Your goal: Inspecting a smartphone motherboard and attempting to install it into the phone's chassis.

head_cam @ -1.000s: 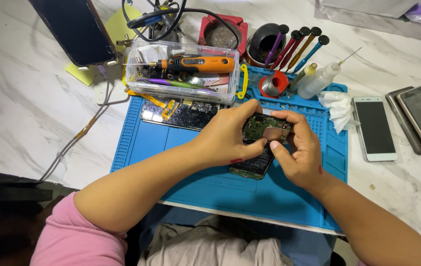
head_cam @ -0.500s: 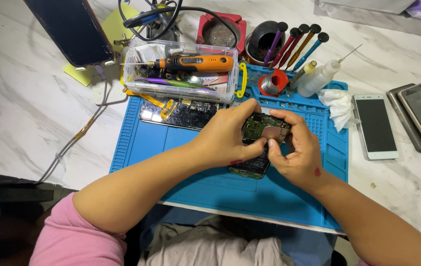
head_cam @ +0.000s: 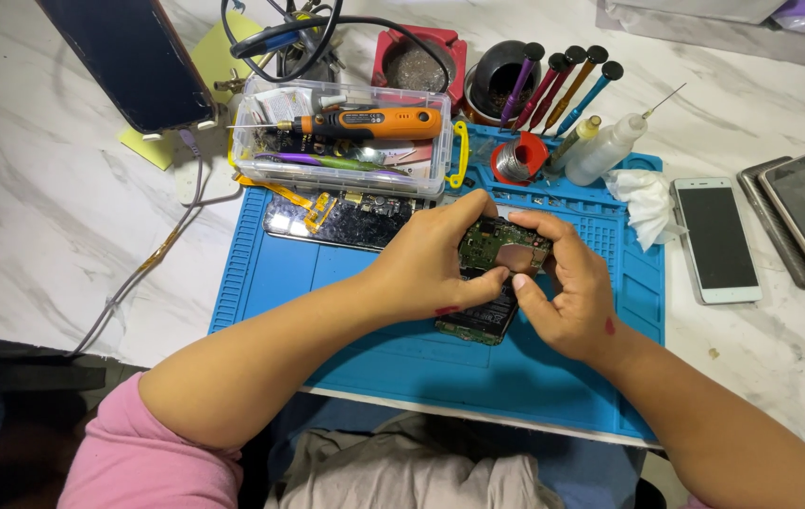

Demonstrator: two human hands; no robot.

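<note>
Both of my hands hold an opened phone with its green circuit board and black battery exposed, over the blue work mat. My left hand grips its left edge and top. The fingers of my right hand press on the board's right side, thumb touching near the middle. Whether a small part sits between the fingertips is hidden.
A clear plastic box with an orange power tool sits at the mat's back edge, a dismantled screen in front of it. Screwdrivers in a cup, solder spool, bottle, tissue and three phones lie right.
My hands have shifted only slightly on the opened phone; the right fingers moved a little over the board. Everything else stays put.
</note>
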